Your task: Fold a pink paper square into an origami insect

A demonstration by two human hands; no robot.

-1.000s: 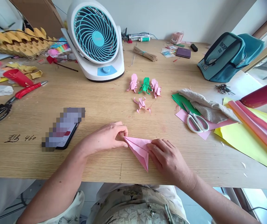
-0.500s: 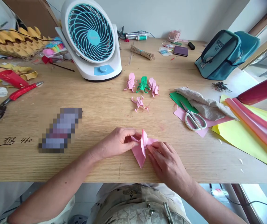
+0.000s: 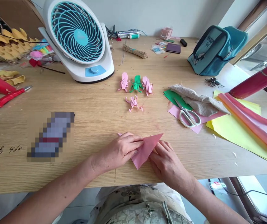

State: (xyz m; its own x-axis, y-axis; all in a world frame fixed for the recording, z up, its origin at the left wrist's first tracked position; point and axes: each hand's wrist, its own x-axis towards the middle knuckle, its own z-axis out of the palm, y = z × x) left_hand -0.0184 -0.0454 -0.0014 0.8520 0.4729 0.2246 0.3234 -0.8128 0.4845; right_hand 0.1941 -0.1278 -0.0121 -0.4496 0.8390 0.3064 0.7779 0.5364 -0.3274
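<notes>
A folded piece of pink origami paper [image 3: 145, 149] lies near the table's front edge as a triangle pointing down towards me. My left hand [image 3: 120, 147] presses on its left side, with the fingers over the top and the thumb lower down. At the right edge, my right hand [image 3: 167, 158] has its fingers curled against the paper, its fingertips partly hidden behind it. Farther back stand folded paper frogs: a green frog [image 3: 136, 84] between two pink ones, and another pink frog [image 3: 133, 103] in front of them.
To the left are a fan [image 3: 96, 70], a blurred phone-like slab [image 3: 51, 137] and red-handled pliers or cutters [image 3: 9, 97]. White scissors [image 3: 189, 118] rest on coloured paper to the right, beside a cloth [image 3: 199, 99], yellow sheets [image 3: 238, 137], a red bottle [image 3: 255, 81] and a teal bag [image 3: 214, 53].
The upright flap on the pink paper now lies flat, giving a wide triangle. My left hand has spread over the paper. The whole view has shifted slightly, with things farther left.
</notes>
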